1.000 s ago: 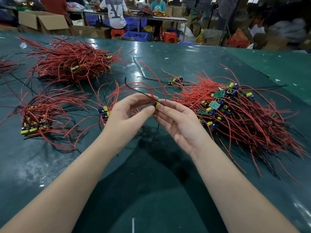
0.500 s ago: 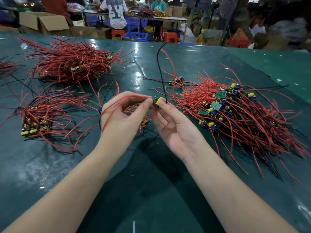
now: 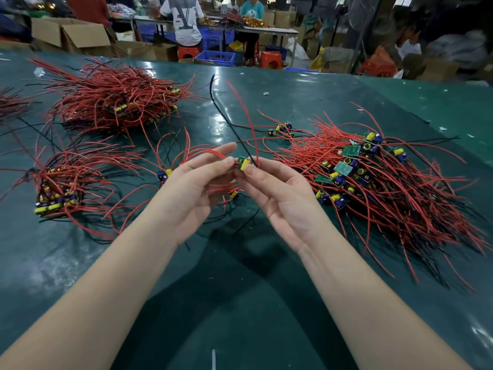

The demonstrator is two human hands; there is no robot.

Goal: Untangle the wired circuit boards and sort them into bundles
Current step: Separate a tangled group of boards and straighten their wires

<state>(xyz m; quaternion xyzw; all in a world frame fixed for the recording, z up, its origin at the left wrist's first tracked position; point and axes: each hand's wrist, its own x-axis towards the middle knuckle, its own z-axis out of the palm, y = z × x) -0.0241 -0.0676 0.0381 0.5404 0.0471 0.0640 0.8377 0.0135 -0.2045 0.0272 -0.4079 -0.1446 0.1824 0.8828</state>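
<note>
- Both bare hands are raised over the middle of the dark green tabletop [image 3: 306, 97], meeting at one small green circuit board with a yellow component [image 3: 244, 163].
- The right hand [image 3: 280, 198] pinches that board: the thumb presses on its near edge and the fingers curl up behind it.
- The left hand [image 3: 194, 193] touches the board's left side with its fingertips; the index finger is stretched straight toward the far edge, and the other fingers lie loosely bent. Whether they actually grip the board cannot be told.
- From the held board a thin black wire [image 3: 224, 113] and a thin red wire [image 3: 246, 113] rise toward the far edge of the tabletop, crossing just above the fingers.
- Further red wire loops [image 3: 202, 152] arch over the left hand's knuckles.
- Toward the right edge lies a large loose pile of red-wired boards with green plates and yellow and blue parts [image 3: 373, 182], its wires fanning toward the near right corner.
- Near the left edge sits a gathered bundle of boards with their yellow parts stacked together [image 3: 58, 193].
- Toward the far left corner rests a bigger heap of red wires [image 3: 112, 100].
- A small cluster of a few boards [image 3: 281, 128] lies apart, between the big pile and the far edge.
- Just left of the left hand, a blue and yellow component [image 3: 164, 174] lies on the tabletop.
</note>
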